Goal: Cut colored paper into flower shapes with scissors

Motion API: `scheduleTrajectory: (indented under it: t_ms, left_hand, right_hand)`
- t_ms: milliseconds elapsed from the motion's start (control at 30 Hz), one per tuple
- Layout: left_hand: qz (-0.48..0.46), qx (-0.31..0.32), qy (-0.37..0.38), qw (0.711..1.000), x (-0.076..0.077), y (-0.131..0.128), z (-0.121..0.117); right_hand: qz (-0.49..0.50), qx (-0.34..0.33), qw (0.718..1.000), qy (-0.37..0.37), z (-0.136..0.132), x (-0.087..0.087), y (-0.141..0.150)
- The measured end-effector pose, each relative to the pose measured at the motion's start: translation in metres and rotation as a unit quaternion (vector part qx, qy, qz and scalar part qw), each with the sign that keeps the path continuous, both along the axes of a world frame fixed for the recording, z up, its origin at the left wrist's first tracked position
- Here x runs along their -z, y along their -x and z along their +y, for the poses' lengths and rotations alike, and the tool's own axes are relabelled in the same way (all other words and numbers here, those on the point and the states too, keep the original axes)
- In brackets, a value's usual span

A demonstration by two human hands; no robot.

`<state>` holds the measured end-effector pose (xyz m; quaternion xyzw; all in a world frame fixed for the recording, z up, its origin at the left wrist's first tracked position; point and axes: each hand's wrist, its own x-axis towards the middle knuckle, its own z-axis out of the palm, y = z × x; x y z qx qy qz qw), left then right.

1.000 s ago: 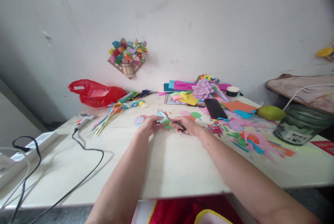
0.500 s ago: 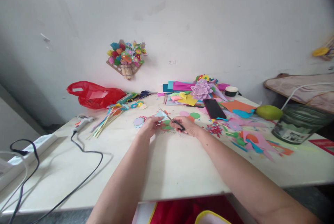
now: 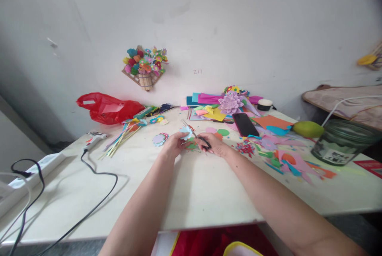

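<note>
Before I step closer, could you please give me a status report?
Left hand holding light-blue cutout. Right hand holding scissors, blades close by. Green scraps between the hands.

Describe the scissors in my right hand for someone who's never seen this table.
Start at the white table and find the bare right hand near its middle. It holds metal scissors with black handles, blades beside the light-blue scalloped piece in the left hand. Unlike the navy-handled scissors lying near the red plastic bag, these are held.
</note>
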<state>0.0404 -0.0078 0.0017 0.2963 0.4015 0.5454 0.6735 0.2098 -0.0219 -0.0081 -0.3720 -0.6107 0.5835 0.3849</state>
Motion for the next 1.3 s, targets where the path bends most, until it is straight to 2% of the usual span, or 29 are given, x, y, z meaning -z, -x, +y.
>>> scheduleTrajectory:
  t_ms: [200,500,733,900,1300]
  left_hand:
    - [0.005,-0.015,0.001,1.000,0.000,-0.005,0.003]
    - [0.004,-0.024,-0.008,1.000,0.000,-0.006,0.003]
    - [0.001,-0.004,0.030,1.000,-0.005,-0.002,-0.001]
    - [-0.010,-0.019,0.059,0.998,-0.010,-0.005,-0.005]
    - [-0.021,-0.029,0.082,0.996,-0.010,-0.007,-0.004]
  right_hand:
    - [-0.004,0.013,1.000,-0.023,0.007,0.007,-0.001]
    - [0.015,0.028,0.999,0.003,0.004,0.004,0.002]
    - [-0.007,0.007,1.000,-0.014,0.007,0.009,-0.001]
    - [-0.016,-0.008,1.000,-0.017,0.006,0.007,-0.003]
    - [-0.033,0.004,0.999,-0.010,0.003,0.002,-0.004]
